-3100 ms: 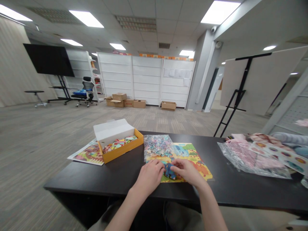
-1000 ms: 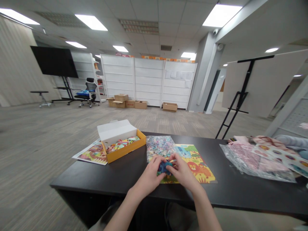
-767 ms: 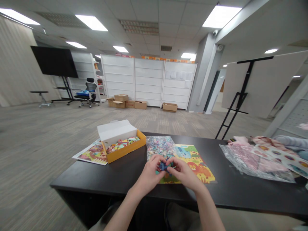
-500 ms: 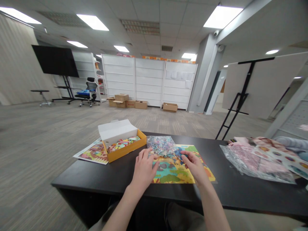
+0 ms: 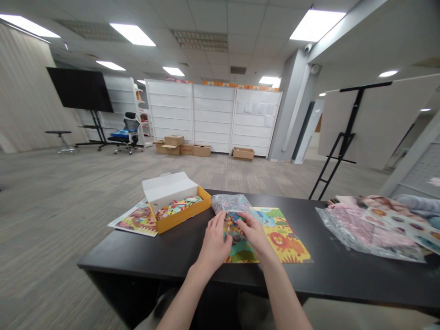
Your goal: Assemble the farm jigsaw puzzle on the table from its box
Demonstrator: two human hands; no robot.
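Right hand [image 5: 255, 233] has shifted left over black desk [image 5: 147, 256] (grip unclear), carpet [image 5: 75, 197] beyond.

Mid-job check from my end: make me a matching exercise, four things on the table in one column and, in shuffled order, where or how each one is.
Column 1
1. yellow box
2. clear bag
3. lion picture
4. pink bundle

Column 2
A. toward the far right of the dark table
B. partly hidden by the left hand and right hand; its right part shows
C. white lid raised, loose pieces showing inside
D. just past the box's right end, beyond the fingertips

Right pairs: 1-C, 2-D, 3-B, 4-A.
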